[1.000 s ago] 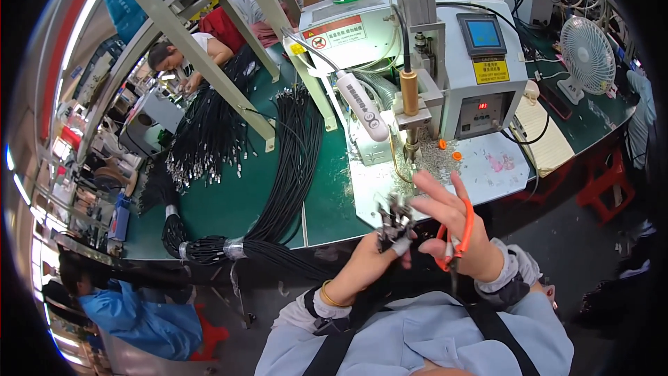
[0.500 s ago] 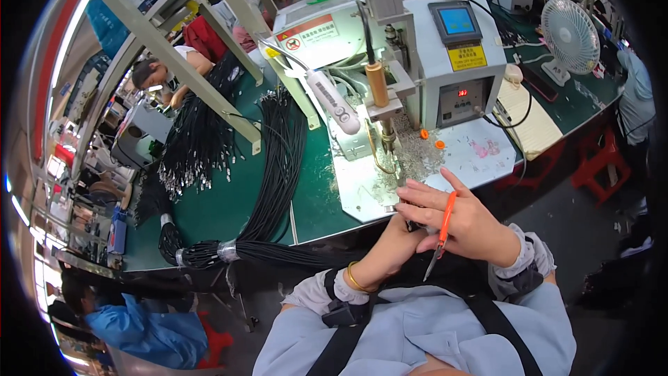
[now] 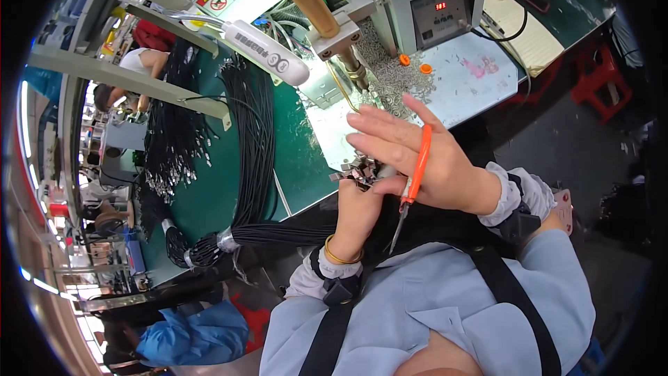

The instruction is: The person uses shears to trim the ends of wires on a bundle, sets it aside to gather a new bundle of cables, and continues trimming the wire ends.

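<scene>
My left hand (image 3: 356, 212) is closed round a bunch of metal-tipped cable ends (image 3: 360, 170), whose shiny tips stick out above the fist. Over and beside them is my right hand (image 3: 438, 170), its fingers stretched out flat. A pointed tool with an orange handle (image 3: 421, 163) lies across the right hand at the thumb, its narrow dark tip aimed down toward my lap. The right thumb touches or nearly touches the bunch. A thick bundle of black cables (image 3: 285, 235) runs along the table's front edge toward my left wrist.
The press machine (image 3: 316, 14) stands ahead, with metal scraps (image 3: 390, 76) on its white base plate (image 3: 480, 90). Two orange caps (image 3: 425, 68) lie there. A white lamp (image 3: 268, 52) hangs low at left. Black cables (image 3: 250, 125) cover the green table. Red stools (image 3: 604, 94) stand at right.
The view has shifted, so the machine sits higher in it. My right hand has lifted off the left somewhat, and the metal cable tips show more plainly. The orange-handled tool stays in the right hand.
</scene>
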### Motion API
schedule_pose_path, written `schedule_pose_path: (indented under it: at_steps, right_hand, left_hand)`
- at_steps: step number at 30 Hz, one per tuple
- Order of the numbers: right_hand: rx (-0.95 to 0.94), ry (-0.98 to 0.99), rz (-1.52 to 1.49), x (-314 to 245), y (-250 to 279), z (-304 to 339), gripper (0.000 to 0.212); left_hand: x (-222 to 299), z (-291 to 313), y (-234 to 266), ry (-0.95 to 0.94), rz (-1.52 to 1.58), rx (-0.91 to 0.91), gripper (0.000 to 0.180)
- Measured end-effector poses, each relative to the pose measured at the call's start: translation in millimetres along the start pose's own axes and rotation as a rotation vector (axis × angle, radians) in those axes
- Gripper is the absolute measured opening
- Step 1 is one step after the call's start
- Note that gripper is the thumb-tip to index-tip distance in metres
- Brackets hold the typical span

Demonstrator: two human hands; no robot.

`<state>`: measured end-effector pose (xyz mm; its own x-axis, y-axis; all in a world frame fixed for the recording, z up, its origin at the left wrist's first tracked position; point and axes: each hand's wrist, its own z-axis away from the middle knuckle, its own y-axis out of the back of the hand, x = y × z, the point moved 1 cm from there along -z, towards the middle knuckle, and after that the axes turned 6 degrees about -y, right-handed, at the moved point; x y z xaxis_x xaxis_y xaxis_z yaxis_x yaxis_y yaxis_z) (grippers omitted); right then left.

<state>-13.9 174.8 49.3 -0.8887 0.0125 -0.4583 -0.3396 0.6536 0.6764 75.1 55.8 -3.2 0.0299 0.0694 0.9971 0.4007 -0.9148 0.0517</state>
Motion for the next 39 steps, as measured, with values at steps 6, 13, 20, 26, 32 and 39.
schedule_pose_path:
  at_steps: [6, 13, 20, 26, 32, 39]
  right_hand:
    - [-0.114, -0.121, -0.119, 14.2, -11.2, 13.0, 0.047]
    - [-0.103, -0.016, -0.046, 4.5, -14.6, -3.0, 0.044]
    - [-0.293, 0.078, 0.229, 10.9, -30.4, 8.4, 0.044]
    - [0.226, -0.23, 0.002, 19.4, -17.0, 16.6, 0.039]
    - [-0.099, -0.946, -0.828, 48.9, -26.5, 22.5, 0.028]
    - [0.161, -0.775, -0.974, 53.4, -49.9, 41.0, 0.018]
  left_hand:
    - [-2.5, 0.4, 7.4, 0.2, 0.183, -0.091, 0.024]
    - [-32.6, 10.8, 1.9, 0.097, 0.253, -0.046, 0.029]
    - [-15.7, -8.0, 0.2, -0.01, -0.1, -0.233, 0.023]
    - [-17.5, -13.2, 2.6, 0.175, 0.258, -0.07, 0.023]
    - [-19.7, -10.9, 7.4, 0.248, 0.408, -0.068, 0.026]
    - [-19.4, -17.6, 7.4, 0.309, 0.587, -0.054, 0.025]
